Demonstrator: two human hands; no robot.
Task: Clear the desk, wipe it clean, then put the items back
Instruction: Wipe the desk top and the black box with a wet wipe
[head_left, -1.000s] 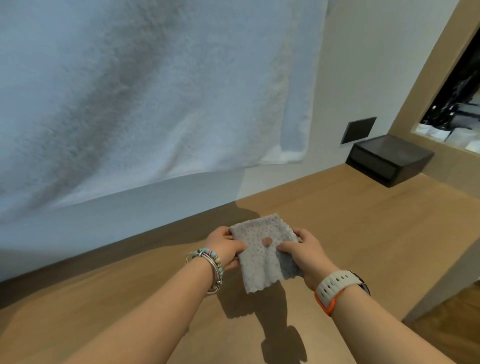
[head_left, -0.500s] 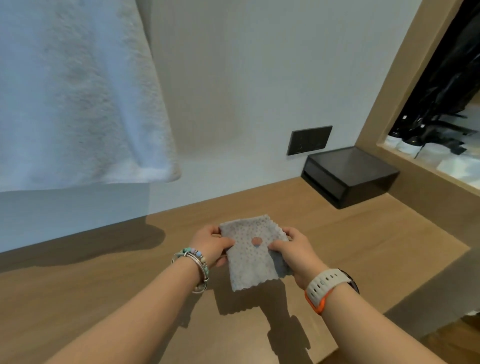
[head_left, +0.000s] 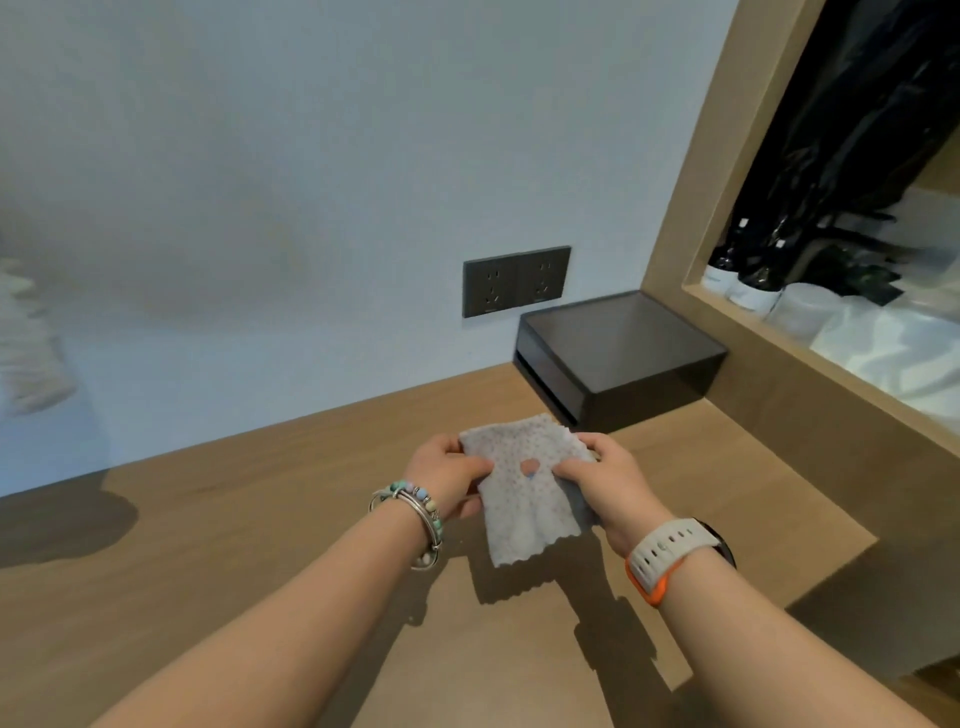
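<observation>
Both hands hold a gray dotted cloth (head_left: 524, 488) above the wooden bench (head_left: 260, 545): left hand (head_left: 449, 478) pinches its left edge, right hand (head_left: 605, 483) grips the right edge, thumb on top. Cloth hangs btwn them, lower hem free. Black box (head_left: 618, 358) sits beyond right hand, near the wall sockets (head_left: 516, 280).

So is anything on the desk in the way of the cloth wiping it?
Nothing visible lies under the cloth, held by the left hand and right hand above the desk. Only the black box sits in the far right corner, apart from the cloth.
</observation>
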